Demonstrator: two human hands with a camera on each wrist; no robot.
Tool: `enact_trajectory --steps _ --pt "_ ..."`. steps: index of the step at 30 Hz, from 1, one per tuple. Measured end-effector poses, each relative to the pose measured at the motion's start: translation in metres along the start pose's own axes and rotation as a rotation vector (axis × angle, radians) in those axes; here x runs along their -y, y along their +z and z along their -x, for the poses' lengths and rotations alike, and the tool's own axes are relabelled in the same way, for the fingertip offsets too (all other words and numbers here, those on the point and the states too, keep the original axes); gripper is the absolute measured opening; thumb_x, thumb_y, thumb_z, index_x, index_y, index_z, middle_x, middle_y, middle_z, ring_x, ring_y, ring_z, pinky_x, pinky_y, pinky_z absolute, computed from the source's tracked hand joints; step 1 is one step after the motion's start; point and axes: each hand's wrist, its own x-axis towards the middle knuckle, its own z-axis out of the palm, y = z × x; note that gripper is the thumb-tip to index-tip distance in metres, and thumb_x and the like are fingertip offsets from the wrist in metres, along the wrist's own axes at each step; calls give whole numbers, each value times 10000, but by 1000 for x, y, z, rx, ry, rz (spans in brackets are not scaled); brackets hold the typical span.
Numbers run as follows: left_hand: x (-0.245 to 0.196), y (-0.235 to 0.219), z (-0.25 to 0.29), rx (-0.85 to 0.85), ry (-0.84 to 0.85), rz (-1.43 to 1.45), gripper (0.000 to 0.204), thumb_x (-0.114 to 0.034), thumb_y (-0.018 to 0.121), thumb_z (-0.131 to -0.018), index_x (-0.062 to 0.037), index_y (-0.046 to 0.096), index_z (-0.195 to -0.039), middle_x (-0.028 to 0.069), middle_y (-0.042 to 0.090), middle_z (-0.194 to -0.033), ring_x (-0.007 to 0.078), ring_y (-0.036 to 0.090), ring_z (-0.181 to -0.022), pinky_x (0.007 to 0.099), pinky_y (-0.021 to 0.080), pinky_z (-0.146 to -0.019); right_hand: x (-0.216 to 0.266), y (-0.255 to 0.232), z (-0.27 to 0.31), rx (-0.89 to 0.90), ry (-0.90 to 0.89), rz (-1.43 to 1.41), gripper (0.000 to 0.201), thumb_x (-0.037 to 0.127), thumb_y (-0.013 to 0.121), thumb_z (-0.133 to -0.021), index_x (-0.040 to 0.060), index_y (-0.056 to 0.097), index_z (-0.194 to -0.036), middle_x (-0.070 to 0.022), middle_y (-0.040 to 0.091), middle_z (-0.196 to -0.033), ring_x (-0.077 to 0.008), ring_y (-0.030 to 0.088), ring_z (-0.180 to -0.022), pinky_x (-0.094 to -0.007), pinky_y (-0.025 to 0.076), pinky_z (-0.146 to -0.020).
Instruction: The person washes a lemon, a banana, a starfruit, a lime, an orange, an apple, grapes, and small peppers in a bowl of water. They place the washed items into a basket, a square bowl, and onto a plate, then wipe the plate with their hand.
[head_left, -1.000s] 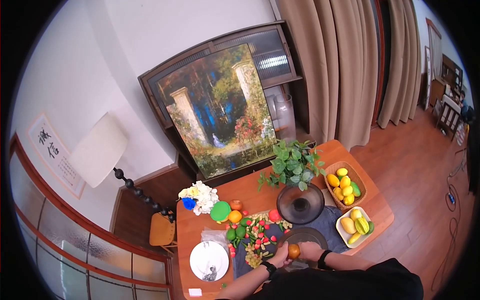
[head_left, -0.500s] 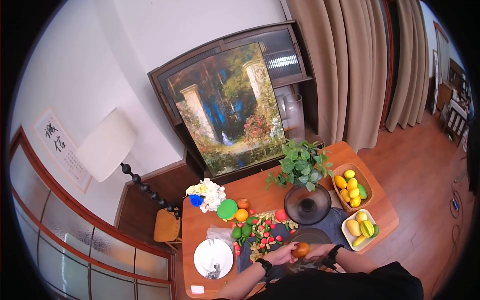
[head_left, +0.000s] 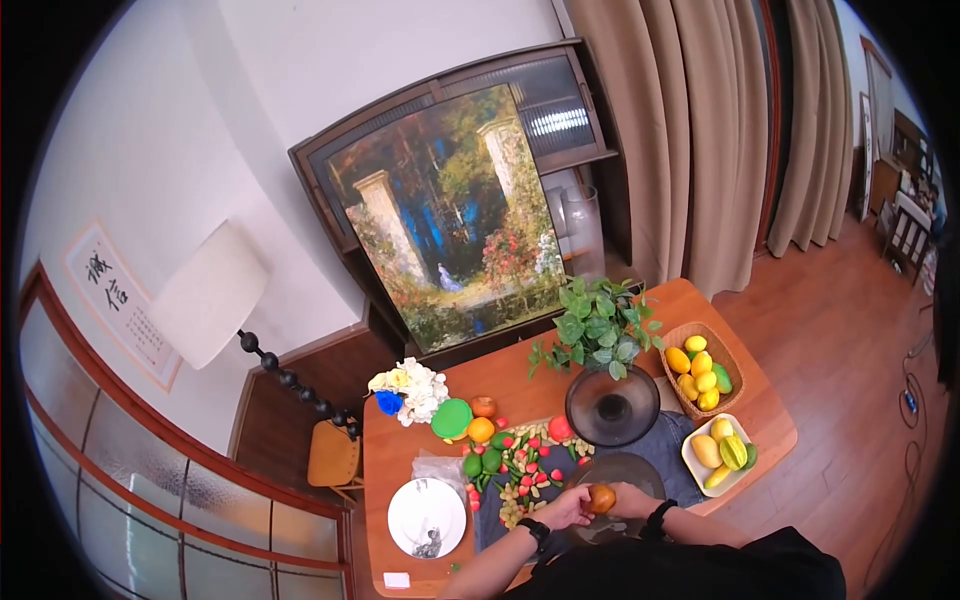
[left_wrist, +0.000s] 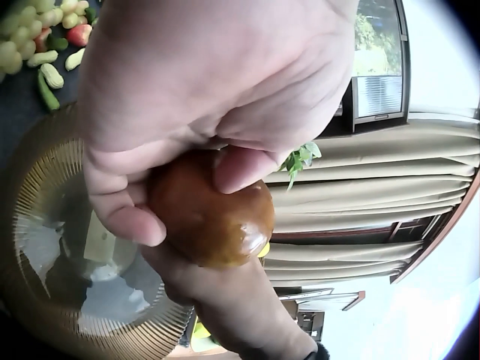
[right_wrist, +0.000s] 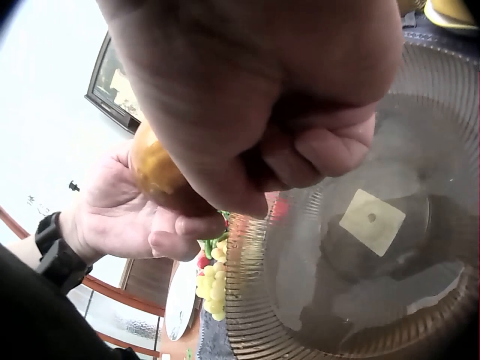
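Observation:
My left hand grips a shiny brown-orange round fruit, with fingers and thumb around it in the left wrist view. Against the fruit's other side rests my right hand, its fingers curled; what lies inside them is hidden. Below both hands is a clear ribbed bowl. A square pale label shows in its middle in the right wrist view.
Grapes, peanuts, strawberries and green fruits lie left of the bowl, beyond them a white plate. Behind stands a dark glass bowl beside a leafy plant. Right are a fruit basket and a cream tray.
The head view has shifted slightly. My left hand still holds the fruit; my right hand has changed its angle a little beside it.

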Motion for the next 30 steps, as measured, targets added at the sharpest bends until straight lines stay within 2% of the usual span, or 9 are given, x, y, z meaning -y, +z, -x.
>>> enact_trajectory --steps 7,12,16,18,22,25,27,28,30 --pt "12 -1 -4 15 81 -1 322 -248 431 -934 -95 468 -1215 94 602 -1030 226 628 -776 327 518 -662 -10 12 4 -91 -41 -60 577 341 783 -734 49 594 -1194 -230 664 -1109 -402 636 -1031 -457 513 -874" --pt "20 -20 -24 -98 3 48 414 -320 315 -979 -23 448 -1236 159 619 -986 251 659 -695 292 511 -546 37 -4 18 -188 -58 53 788 294 770 -762 55 364 -1394 -288 520 -1307 -438 560 -1153 -474 479 -946" --pt "6 -2 -2 -35 -116 -61 489 -360 272 -984 -8 424 -1287 189 646 -954 266 649 -607 301 505 -477 53 -18 22 -171 -121 62 760 318 769 -768 56 379 -1365 -290 571 -1228 -441 577 -1118 -493 478 -929" --pt "6 19 6 -483 86 -364 558 -434 282 -988 0 441 -1301 205 664 -942 281 664 -610 337 533 -484 56 -21 21 -12 -104 121 703 316 761 -777 49 401 -1319 -290 606 -1161 -448 597 -1066 -505 488 -897" --pt "-19 46 25 -422 148 -347 618 -518 325 -980 3 495 -1264 199 662 -966 300 685 -654 369 562 -521 57 -11 15 -22 -119 180 693 294 769 -764 56 400 -1300 -280 645 -1069 -448 623 -996 -505 504 -855" --pt "-14 40 12 -545 101 -660 539 -459 360 -1007 19 545 -1174 217 660 -975 350 686 -685 419 566 -557 52 -7 12 -35 -34 153 638 281 776 -760 44 456 -1258 -272 658 -1022 -449 634 -947 -507 517 -812" --pt "6 21 4 -531 571 -1171 533 -445 329 -1020 21 544 -1162 220 656 -989 378 691 -764 436 576 -616 54 -5 15 -110 -120 39 538 285 791 -751 16 525 -1133 -262 674 -917 -436 656 -894 -486 522 -787" --pt "11 19 6 -556 694 -1358 423 -352 366 -1020 18 543 -1121 239 642 -1012 414 658 -785 460 556 -716 48 -3 12 -111 -120 39 538 285 791 -751 16 525 -1133 -262 674 -917 -436 656 -894 -486 522 -787" --pt "7 29 16 -521 718 -1368 387 -337 398 -1007 3 545 -1117 229 644 -1017 417 651 -819 465 544 -747 28 -4 4 193 -80 -15 372 292 778 -800 46 570 -986 -132 661 -746 -282 659 -675 -381 492 -598"
